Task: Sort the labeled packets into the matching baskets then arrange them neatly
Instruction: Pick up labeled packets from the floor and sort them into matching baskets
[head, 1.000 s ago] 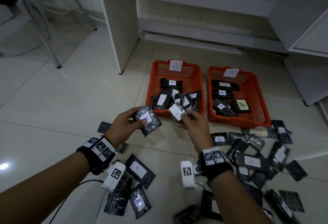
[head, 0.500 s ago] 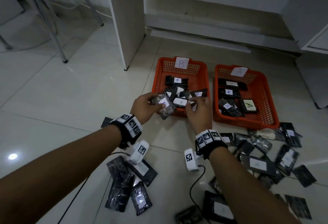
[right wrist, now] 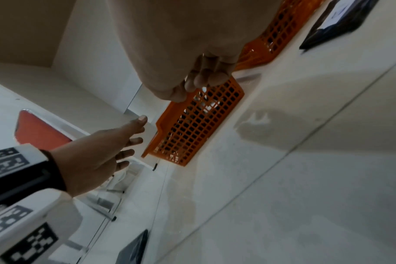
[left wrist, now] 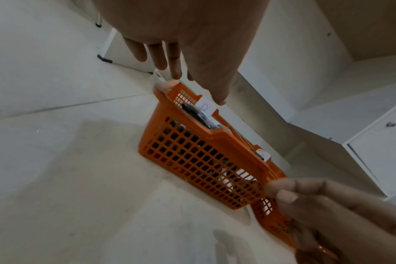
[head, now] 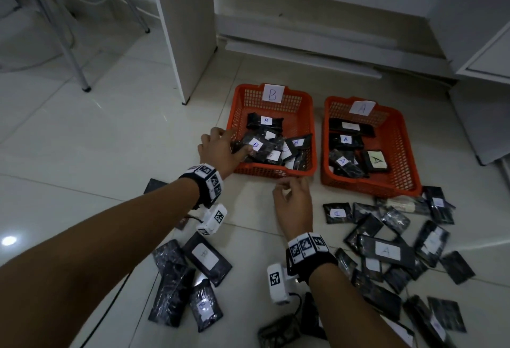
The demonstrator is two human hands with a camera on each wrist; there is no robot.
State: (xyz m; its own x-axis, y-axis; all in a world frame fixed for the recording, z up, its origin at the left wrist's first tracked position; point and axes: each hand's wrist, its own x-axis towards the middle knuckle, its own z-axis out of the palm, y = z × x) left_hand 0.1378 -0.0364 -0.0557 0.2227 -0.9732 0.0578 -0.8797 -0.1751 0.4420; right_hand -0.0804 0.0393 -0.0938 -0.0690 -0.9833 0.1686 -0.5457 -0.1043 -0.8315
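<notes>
1. Floor (head: 110, 138): pale tiles. Most of the work is unsorted. A large scatter of black packets (head: 386, 251) lies at the right front, and a smaller group (head: 190, 273) lies at the left front by the forearm. Judged well under half done.
2. B basket (head: 276, 172): orange, tagged B on its far wall. It holds a loose overlapping pile of B-labelled packets (head: 265, 149); sorted so far, not yet neat.
3. A basket (head: 369, 185): just right of it, tagged A. It holds a few A-labelled packets (head: 347, 140), fairly flat, with room left.
4. Left hand (head: 218, 150): at the near-left corner of the B basket, fingers spread and nearly straight, holding nothing; whether it touches the rim I cannot tell.
5. Right hand (head: 294, 204): over bare floor just in front of the B basket, fingers loosely curled, empty.
6. Remaining: sort both floor piles, then tidy each basket.
</notes>
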